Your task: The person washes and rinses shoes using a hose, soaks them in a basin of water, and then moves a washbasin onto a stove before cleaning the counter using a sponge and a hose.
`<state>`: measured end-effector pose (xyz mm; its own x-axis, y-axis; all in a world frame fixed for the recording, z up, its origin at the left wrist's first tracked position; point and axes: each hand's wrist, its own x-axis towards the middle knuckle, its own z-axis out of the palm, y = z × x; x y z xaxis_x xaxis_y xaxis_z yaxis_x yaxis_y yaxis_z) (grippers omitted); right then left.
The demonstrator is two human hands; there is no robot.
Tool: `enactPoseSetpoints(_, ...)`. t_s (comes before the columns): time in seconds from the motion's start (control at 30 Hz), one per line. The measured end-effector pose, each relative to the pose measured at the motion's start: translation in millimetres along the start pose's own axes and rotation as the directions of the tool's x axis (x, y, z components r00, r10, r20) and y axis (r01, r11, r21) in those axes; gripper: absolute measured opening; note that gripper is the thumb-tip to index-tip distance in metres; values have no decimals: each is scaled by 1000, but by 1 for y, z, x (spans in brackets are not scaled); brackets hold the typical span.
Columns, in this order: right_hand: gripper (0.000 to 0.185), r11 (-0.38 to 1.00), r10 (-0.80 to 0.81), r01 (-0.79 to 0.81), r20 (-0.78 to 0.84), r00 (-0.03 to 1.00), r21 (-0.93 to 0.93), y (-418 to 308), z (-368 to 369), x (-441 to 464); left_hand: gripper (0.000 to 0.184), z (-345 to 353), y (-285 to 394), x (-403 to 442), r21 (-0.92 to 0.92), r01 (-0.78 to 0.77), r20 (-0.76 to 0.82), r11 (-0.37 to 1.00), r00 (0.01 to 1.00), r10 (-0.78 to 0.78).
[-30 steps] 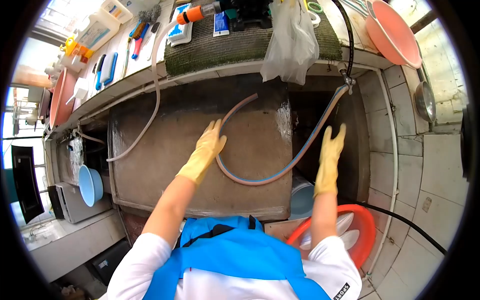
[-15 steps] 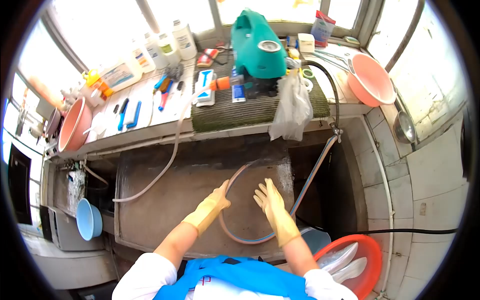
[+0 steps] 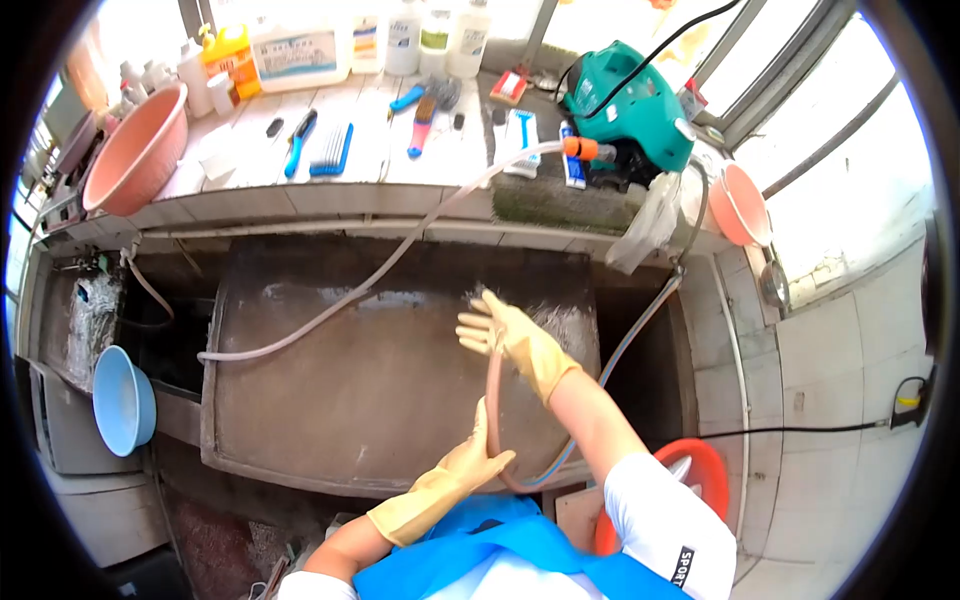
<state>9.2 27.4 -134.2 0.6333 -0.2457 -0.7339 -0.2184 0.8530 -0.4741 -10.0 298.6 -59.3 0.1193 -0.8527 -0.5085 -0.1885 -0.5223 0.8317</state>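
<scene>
In yellow gloves, both my hands are at a pinkish hose [image 3: 493,385] with a blue stripe. Low in the view, my left hand [image 3: 470,462] holds the hose in the crook between thumb and fingers. My right hand [image 3: 515,338] is farther forward with its fingers spread, its palm close to the hose's free end, which is partly hidden there. Beneath them lies a wet brown slab [image 3: 350,400] with a raised rim. The hose loops below my hands and runs up to a tap [image 3: 678,268] at the right.
A pale hose [image 3: 390,262] crosses the slab from a green machine [image 3: 630,110] on the tiled ledge [image 3: 250,205]. Brushes, bottles and a pink basin [image 3: 140,150] stand there. A blue basin [image 3: 124,402] is at left, a red tub [image 3: 712,480] at lower right.
My left hand has moved down toward my body and taken up the hose. My right hand has moved left and forward to the hose's end. The view has turned left.
</scene>
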Motion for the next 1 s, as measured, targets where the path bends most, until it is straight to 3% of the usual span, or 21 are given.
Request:
enactPoseSetpoints(0.07, 77, 1000, 22, -22, -37, 999, 6, 12, 18, -3, 123, 5, -20, -9, 51, -61, 30, 997, 998, 59)
enactPoseSetpoints(0.13, 79, 1000, 3, -3, 14, 1000, -29, 13, 36, 0, 121, -12, -18, -21, -24, 8, 89, 1000, 996, -6)
enactPoseSetpoints(0.2, 81, 998, 2, -1, 18, 1000, -61, 11, 45, 0, 119, -9, -30, -16, 7, -25, 47, 1000, 999, 24)
enactPoseSetpoints(0.27, 80, 995, 14, -10, 36, 999, -99, 9, 56, 4, 119, -2, -54, -9, 71, -179, -73, 981, 980, 184)
enactPoseSetpoints(0.33, 79, 994, 30, -30, -1, 1000, -109, 16, 73, -1, 120, -21, -44, -17, 49, -81, 31, 995, 996, 80)
enactPoseSetpoints(0.47, 77, 999, -27, 27, 26, 999, 30, 15, 92, 2, 119, -39, -39, -21, 59, -57, 91, 997, 995, 51)
enactPoseSetpoints(0.73, 80, 987, -154, 154, -17, 988, 51, 13, 109, -3, 118, -27, -74, -18, -13, -38, 60, 999, 997, 38)
enactPoseSetpoints(0.77, 80, 986, -157, 158, -23, 987, 53, 15, 108, -7, 118, -14, -89, -12, -30, -104, 4, 994, 995, 104)
enactPoseSetpoints(0.8, 79, 948, -230, 212, -54, 972, -238, 19, 107, -10, 118, -15, -87, -14, -36, -138, -25, 990, 990, 137)
enactPoseSetpoints(0.83, 77, 828, -307, 235, -62, 950, -509, 22, 107, -13, 118, -17, -86, -15, -39, -172, -53, 984, 984, 170)
enactPoseSetpoints(0.87, 77, 830, -313, 239, -64, 948, -504, 23, 96, -7, 118, -19, -85, -18, -61, -176, -63, 982, 983, 172)
enactPoseSetpoints(0.9, 72, 298, -438, 277, 127, 890, -913, 24, 78, 5, 117, -27, -78, -23, -85, -180, -75, 980, 982, 174)
enactPoseSetpoints(0.93, 67, -368, -412, 202, 354, 840, -908, 23, 74, 8, 117, -32, -75, -24, -78, -183, -72, 980, 982, 177)
enactPoseSetpoints(0.97, 67, -364, -420, 203, 354, 836, -909, 22, 70, 10, 117, -37, -72, -25, -86, -160, -45, 983, 987, 157)
enactPoseSetpoints(1.0, 63, -667, -262, 222, 503, 823, -711, 19, 73, 7, 116, -39, -71, -25, -99, -137, -20, 986, 991, 135)
